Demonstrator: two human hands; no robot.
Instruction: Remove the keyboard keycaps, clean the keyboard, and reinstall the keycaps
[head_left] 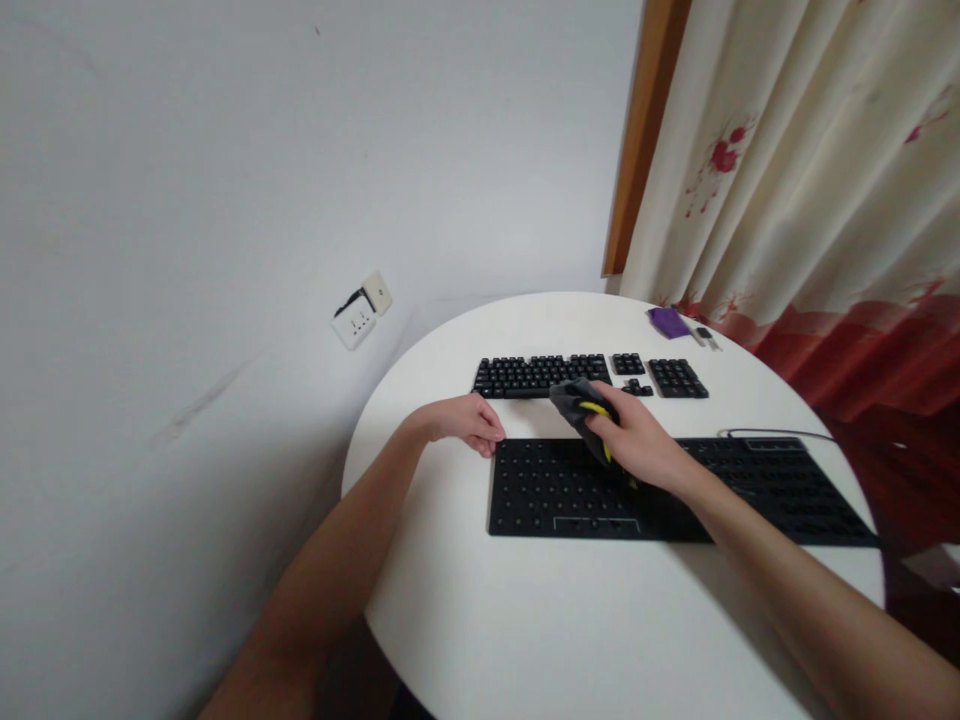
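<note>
A black keyboard frame with its keycaps off (555,495) lies across the round white table (570,620). My right hand (637,440) is closed on a dark grey cloth with a yellow edge (576,400) and presses it over the frame's upper middle. My left hand (469,420) rests curled on the table at the frame's top left corner, touching or nearly touching its edge. Behind the frame the removed black keycaps (540,375) are laid out in keyboard order, with smaller groups to the right (677,378).
A purple object (669,322) and a small grey tool (705,335) lie at the table's far right. The keyboard's cable (772,433) runs off right. A white wall with a loose socket (360,312) stands left; a floral curtain (810,180) hangs right.
</note>
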